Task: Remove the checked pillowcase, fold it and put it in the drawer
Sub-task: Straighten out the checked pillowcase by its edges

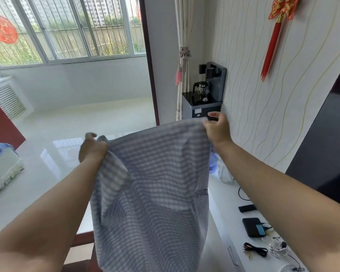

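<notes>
The blue-and-white checked pillowcase (153, 189) hangs in the air in front of me, stretched between both hands and drooping below the frame's lower edge. My left hand (92, 148) grips its upper left corner, bunching the cloth. My right hand (217, 128) pinches the upper right corner, held a little higher and farther from me. No pillow shows inside the case. A drawer handle (232, 256) is visible on the white cabinet front at lower right, partly behind the cloth.
A white cabinet top (234, 203) along the right wall carries a black box (253, 226), cables (255, 250) and a small dark remote (247, 208). A water dispenser (204, 95) with a glass kettle stands in the corner. Bedding (2, 165) lies at far left on the glossy floor.
</notes>
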`<state>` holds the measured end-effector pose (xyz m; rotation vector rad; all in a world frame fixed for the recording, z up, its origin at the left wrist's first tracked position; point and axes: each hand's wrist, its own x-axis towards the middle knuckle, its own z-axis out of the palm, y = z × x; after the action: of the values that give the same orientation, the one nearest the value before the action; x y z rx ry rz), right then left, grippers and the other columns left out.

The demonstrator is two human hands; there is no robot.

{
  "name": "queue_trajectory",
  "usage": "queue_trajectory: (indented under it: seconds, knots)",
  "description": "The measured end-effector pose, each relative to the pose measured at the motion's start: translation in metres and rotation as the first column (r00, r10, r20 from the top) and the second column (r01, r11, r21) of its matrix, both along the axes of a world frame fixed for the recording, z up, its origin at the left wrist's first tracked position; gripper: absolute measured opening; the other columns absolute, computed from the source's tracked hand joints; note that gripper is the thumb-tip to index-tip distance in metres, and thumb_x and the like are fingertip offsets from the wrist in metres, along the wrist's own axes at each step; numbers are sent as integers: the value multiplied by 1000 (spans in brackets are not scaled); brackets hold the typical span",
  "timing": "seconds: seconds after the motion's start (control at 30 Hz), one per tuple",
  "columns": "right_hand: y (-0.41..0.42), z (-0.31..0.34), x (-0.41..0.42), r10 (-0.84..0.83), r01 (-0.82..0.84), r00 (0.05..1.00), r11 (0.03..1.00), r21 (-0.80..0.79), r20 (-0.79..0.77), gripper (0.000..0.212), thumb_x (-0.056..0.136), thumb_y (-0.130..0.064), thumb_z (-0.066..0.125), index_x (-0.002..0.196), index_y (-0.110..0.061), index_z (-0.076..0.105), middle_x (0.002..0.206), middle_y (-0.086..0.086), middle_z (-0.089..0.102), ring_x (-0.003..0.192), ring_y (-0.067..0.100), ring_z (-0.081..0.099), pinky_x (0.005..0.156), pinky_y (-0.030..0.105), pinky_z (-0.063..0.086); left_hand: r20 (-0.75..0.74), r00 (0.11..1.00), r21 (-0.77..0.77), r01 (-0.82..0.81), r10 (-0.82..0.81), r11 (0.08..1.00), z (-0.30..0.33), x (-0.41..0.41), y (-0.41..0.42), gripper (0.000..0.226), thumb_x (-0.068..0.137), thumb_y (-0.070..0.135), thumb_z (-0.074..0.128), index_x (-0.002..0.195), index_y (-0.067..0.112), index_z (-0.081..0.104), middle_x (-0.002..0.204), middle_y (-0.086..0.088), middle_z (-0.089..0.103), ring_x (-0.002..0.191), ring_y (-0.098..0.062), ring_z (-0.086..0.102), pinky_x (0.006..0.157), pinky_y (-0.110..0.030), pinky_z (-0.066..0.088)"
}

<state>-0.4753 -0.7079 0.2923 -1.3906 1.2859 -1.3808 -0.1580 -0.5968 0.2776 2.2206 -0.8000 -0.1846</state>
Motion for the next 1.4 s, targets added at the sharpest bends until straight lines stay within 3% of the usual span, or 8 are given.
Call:
queue_trajectory:
  seconds: [0.27,0.43,0.57,0.77,0.87,0.97,1.23,1.4]
  knots:
    - [29,21,72,256,-317,923,929,-191,-288,17,92,-13,54,104,-12,42,64,-6,51,52,5,45,53,21,37,174,788,-94,610,-591,787,31,-104,-24,53,92,28,54,140,42,36,58,4,44,59,-14,50,62,-27,41]
    - [28,20,60,438,-496,845,856,-146,-307,17,94,-17,55,104,-14,42,61,-6,56,57,7,51,56,18,42,77,616,-21,787,-784,616,41,-113,-23,29,97,30,49,126,27,56,97,-7,70,84,-17,64,70,-19,46]
    - [29,6,47,443,-485,861,863,-140,-252,15,95,-18,55,105,-14,45,46,-16,52,43,-2,41,48,12,35,85,635,32,768,-767,640,34,-119,-28,25,94,32,56,98,10,68,96,-15,69,80,-18,59,67,-21,44]
    - [32,-31,24,391,-406,912,903,-143,-119,33,92,-47,50,111,-20,47,93,-3,56,74,6,53,66,21,44,122,620,-32,783,-775,621,34,-126,-37,32,91,29,61,75,2,61,67,-9,53,62,-13,45,63,-27,37]
    - [29,-78,1,450,-452,861,891,49,-236,57,69,-63,66,110,-29,47,106,-5,59,91,5,60,78,25,50,137,585,-107,811,-800,575,46,-125,-37,37,91,27,62,76,-6,58,68,-9,47,66,-13,43,63,-27,35]
    - [30,-121,-25,523,-448,821,839,309,-230,77,58,-49,83,113,-15,42,102,-8,57,93,6,58,83,32,47,137,616,-191,785,-776,589,64,-117,-34,24,91,22,63,68,14,63,61,9,57,61,-3,49,64,-21,40]
    - [41,-142,-40,286,-182,893,936,301,-348,34,75,-34,75,78,-16,46,73,-3,56,69,15,51,61,30,38,176,795,-251,606,-580,755,89,-83,-33,27,91,28,61,69,12,62,64,0,50,60,-10,44,60,-27,37]
    - [53,-133,-36,383,-319,846,921,225,-370,27,78,-27,74,68,-16,52,64,-6,50,62,9,46,63,28,37,167,887,-244,461,-431,853,76,-62,-28,21,92,28,57,80,13,65,65,-2,54,68,-17,49,58,-25,38]
